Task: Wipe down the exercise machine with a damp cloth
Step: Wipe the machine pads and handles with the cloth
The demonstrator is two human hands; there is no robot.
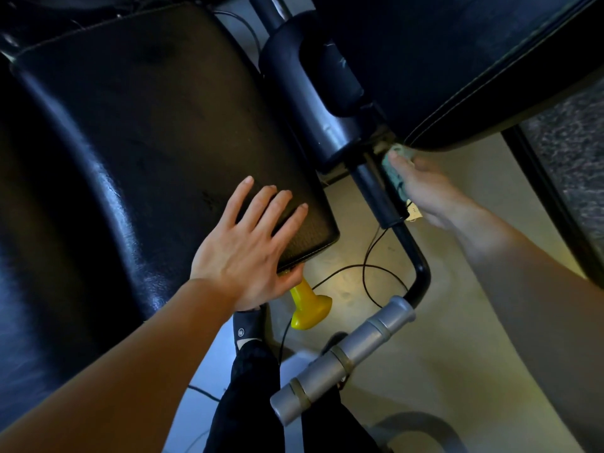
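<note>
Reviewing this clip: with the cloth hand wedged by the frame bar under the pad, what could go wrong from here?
1. The right hand presses the cloth into a narrow gap between the black bar and the upper pad; fingers might get pinched if the machine shifts.
2. Thin cables lie on the floor near the person's foot; a snag or trip seems possible.
3. The left hand leans on the seat pad's corner, and may slip.

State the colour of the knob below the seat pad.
Yellow knob, under the left hand; head view.

Bare forearms; dark patterned leggings (251,387); black shoe (247,325) with round white logo
</note>
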